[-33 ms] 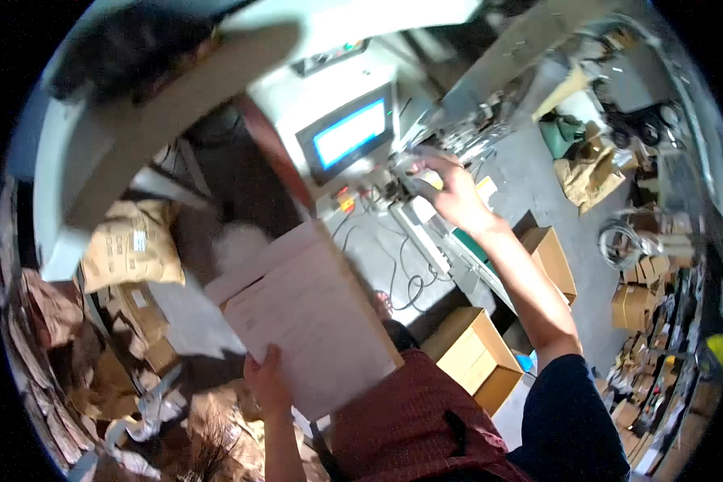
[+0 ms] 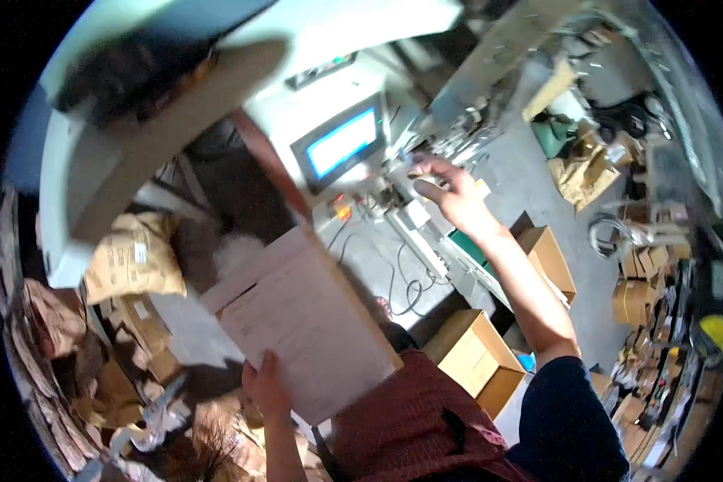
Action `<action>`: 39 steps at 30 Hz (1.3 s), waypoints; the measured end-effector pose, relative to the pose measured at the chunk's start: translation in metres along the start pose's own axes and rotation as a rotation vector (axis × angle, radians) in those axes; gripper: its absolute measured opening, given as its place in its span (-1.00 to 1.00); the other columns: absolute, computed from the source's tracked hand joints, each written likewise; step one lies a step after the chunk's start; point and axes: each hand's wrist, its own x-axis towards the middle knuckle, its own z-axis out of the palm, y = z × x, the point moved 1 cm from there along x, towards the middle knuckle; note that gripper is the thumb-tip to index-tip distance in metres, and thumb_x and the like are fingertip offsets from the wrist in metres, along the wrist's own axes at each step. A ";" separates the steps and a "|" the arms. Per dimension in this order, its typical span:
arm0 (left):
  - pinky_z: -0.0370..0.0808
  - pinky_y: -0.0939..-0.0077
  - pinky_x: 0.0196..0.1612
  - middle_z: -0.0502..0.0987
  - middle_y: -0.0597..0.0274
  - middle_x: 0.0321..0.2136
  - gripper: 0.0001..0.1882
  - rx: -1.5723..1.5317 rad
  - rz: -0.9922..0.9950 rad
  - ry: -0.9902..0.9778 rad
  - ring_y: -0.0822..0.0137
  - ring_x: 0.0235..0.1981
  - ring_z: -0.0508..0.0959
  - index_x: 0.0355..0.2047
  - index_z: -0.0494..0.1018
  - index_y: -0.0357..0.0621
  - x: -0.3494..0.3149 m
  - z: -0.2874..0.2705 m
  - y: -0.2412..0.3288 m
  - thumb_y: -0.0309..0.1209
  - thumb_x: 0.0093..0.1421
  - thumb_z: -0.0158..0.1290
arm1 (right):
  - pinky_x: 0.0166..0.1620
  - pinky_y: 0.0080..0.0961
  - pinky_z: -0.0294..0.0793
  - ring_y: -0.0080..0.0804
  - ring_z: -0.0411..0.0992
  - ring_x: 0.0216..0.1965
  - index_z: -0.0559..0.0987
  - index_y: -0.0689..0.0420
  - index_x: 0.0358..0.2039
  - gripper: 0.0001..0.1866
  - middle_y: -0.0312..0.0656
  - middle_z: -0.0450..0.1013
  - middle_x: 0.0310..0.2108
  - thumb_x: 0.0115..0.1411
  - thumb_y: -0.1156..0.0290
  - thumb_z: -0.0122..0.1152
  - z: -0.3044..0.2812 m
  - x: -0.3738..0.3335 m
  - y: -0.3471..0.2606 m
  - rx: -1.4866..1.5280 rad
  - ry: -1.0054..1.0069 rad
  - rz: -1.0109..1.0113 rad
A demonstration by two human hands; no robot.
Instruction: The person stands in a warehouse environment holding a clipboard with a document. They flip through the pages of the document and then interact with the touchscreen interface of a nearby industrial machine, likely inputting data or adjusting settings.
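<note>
My left hand (image 2: 268, 387) grips the lower left edge of a clipboard-like board with paper sheets (image 2: 313, 329), thumb on top of the paper. The sheets carry faint marks and the board's brown edge shows along the right side. My right hand (image 2: 451, 197) reaches forward beside the machine, its fingers curled and the thumb bent toward them. Whatever lies between those fingertips is too small and blurred to make out. Just left of it, the pale machine panel holds a lit blue-and-white screen (image 2: 341, 143).
Open cardboard boxes (image 2: 478, 361) stand below my right arm. A full brown paper sack (image 2: 135, 261) sits at the left. Black cables (image 2: 410, 301) trail over the floor below the machine. Crumpled brown paper (image 2: 582, 177) lies at the right, near shelves with small cartons (image 2: 635, 301).
My right hand has shifted slightly and its fingers show more clearly, a little away from the machine parts. The view has turned slightly. My left hand keeps its grip on the board.
</note>
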 end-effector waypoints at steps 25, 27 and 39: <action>0.29 -0.02 0.22 0.40 -0.10 0.13 -0.34 -0.176 -0.030 0.177 -0.09 0.10 0.41 0.21 0.31 -0.34 -0.094 -0.105 0.152 0.00 0.35 -0.09 | -0.48 -0.54 0.30 -0.46 0.42 -0.49 0.55 -0.03 -0.37 -0.74 -0.34 0.50 -0.50 0.31 0.10 0.04 -0.251 0.089 -0.012 1.789 0.681 -0.118; 0.29 -0.01 0.21 0.41 -0.10 0.13 -0.35 -0.183 -0.023 0.161 -0.08 0.10 0.41 0.21 0.31 -0.35 -0.092 -0.089 0.157 -0.02 0.35 -0.08 | -0.46 -0.53 0.33 -0.45 0.43 -0.47 0.54 -0.01 -0.37 -0.75 -0.33 0.48 -0.50 0.30 0.11 0.09 -0.262 0.102 0.003 1.838 0.644 -0.260; 0.32 0.07 0.18 0.43 -0.09 0.10 -0.39 -0.130 -0.013 0.064 -0.02 0.06 0.44 0.20 0.31 -0.38 -0.083 -0.004 0.190 -0.12 0.34 -0.05 | -0.40 -0.48 0.37 -0.41 0.44 -0.43 0.55 0.03 -0.31 -0.78 -0.29 0.50 -0.46 0.29 0.16 0.11 -0.290 0.127 -0.006 1.617 0.843 -0.257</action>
